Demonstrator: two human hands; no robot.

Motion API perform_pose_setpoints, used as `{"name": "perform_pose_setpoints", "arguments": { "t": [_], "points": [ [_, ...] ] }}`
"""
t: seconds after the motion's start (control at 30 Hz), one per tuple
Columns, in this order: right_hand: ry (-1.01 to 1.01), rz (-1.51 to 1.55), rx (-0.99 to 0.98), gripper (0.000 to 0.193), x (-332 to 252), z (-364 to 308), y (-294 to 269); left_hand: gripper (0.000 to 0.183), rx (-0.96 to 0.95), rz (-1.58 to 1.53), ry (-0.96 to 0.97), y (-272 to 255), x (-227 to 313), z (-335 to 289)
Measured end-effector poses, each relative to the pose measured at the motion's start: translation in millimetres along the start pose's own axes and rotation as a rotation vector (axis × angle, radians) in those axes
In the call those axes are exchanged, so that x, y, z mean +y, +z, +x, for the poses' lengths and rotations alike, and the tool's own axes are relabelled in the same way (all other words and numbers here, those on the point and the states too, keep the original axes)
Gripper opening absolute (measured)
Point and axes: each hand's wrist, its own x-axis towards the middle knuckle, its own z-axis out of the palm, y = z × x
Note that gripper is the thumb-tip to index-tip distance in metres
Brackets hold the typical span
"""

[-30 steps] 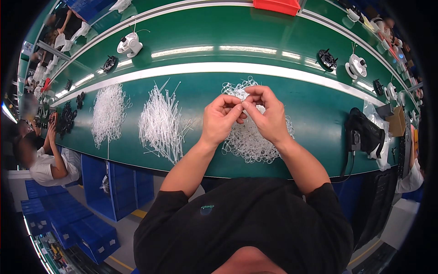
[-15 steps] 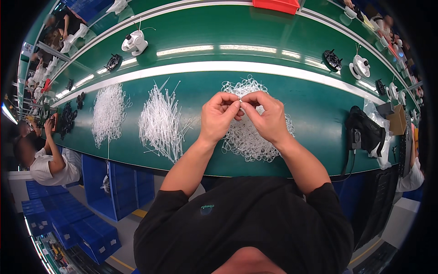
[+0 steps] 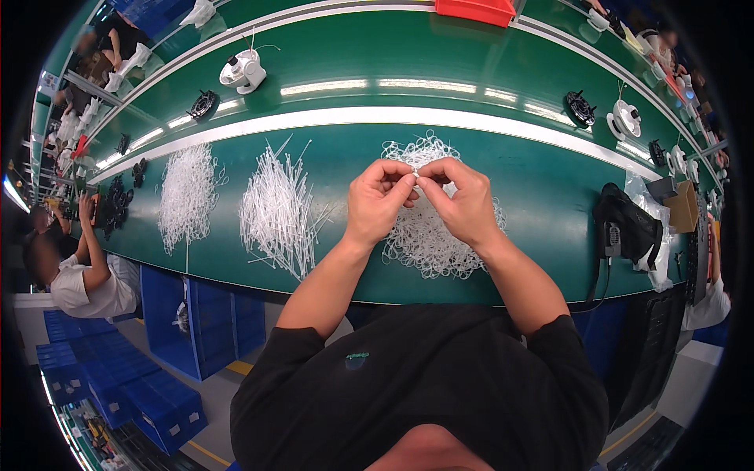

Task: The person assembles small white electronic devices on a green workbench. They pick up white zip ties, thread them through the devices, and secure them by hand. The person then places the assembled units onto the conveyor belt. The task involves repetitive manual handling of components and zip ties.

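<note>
My left hand [image 3: 378, 198] and my right hand [image 3: 462, 201] meet fingertip to fingertip over a heap of looped white cable ties [image 3: 436, 245]. Both pinch a small white cable tie [image 3: 415, 173] between thumb and forefinger; most of it is hidden by the fingers. To the left of my hands lies a pile of straight white cable ties [image 3: 276, 208]. Farther left, another heap of white ties [image 3: 188, 196] shows loops along its edge.
Beyond a white rail, a green belt carries white fan-like housings [image 3: 245, 72] and black round parts [image 3: 580, 108]. A red bin [image 3: 475, 9] stands at the far side. A black bag [image 3: 627, 224] lies right. Blue crates [image 3: 149, 392] and a seated co-worker [image 3: 94, 275] are left.
The white housings and black round parts on the belt have shifted slightly to the right. My hands keep almost the same pinch and place.
</note>
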Motion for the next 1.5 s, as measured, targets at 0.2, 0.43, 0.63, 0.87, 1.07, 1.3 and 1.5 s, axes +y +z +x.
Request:
{"name": "perform_pose_setpoints", "arguments": {
  "t": [0.2,0.43,0.63,0.87,1.07,1.3,1.5],
  "points": [
    [-0.002,0.008,0.015,0.008,0.8,0.4,-0.2,0.013,0.007,0.055,0.010,0.5,0.4,-0.1],
    [0.007,0.006,0.006,0.008,2.2,-0.1,0.7,0.013,-0.005,0.066,0.005,-1.4,-2.2,1.4],
    [0.028,0.015,0.007,0.008,1.8,0.8,0.9,0.011,-0.017,0.139,0.033,-1.4,-1.8,1.7],
    [0.028,0.020,0.037,0.014,3.7,0.8,2.0,0.008,-0.015,0.235,0.120,-0.5,-7.7,1.4],
    [0.077,0.024,-0.041,0.020,4.4,-2.2,3.1,0.008,0.053,0.145,0.053,4.1,-1.6,0.7],
    [0.083,-0.012,-0.027,0.019,6.5,-2.2,2.7,0.012,-0.049,0.203,0.127,0.3,-2.2,4.1],
    [0.108,0.003,-0.056,0.021,8.2,-0.3,-0.8,0.011,-0.122,0.374,0.174,-6.0,-5.8,6.7]
  ]
}}
